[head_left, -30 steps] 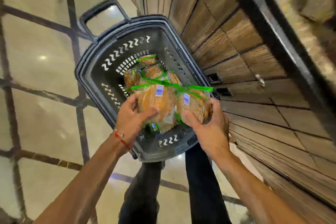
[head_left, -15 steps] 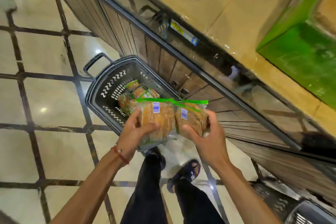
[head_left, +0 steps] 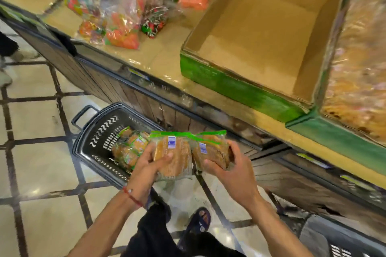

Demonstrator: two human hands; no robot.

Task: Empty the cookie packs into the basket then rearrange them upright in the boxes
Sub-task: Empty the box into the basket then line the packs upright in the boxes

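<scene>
Two clear cookie packs with green sealed tops are held side by side in front of the person. The left hand [head_left: 146, 165] curls round the larger pack [head_left: 175, 158], thumb across its front and fingers behind it. The right hand [head_left: 236, 175] grips the smaller pack [head_left: 211, 152], thumb on the near face and fingers wrapped over its far right edge. The two packs touch, and each shows a small blue and white label near the top.

Just beyond and to the left of the left hand, a dark plastic basket [head_left: 100, 133] sits on the tiled floor [head_left: 41, 169], with more cookie packs [head_left: 129, 148] piled inside it. A red thread bracelet [head_left: 131, 196] circles the left wrist.

Above and beyond the right hand, an open cardboard box [head_left: 259, 48] with a green front stands on the tabletop [head_left: 163, 56], its brown bottom bare. Touching its right side is a second green-fronted box [head_left: 344, 140], filled with blurred golden packs. Well beyond the left hand, colourful sweet bags [head_left: 125, 27] lie on the same tabletop. Below and to the right of the right hand, the corner of a grey basket [head_left: 338, 244] shows at the picture's edge.
</scene>
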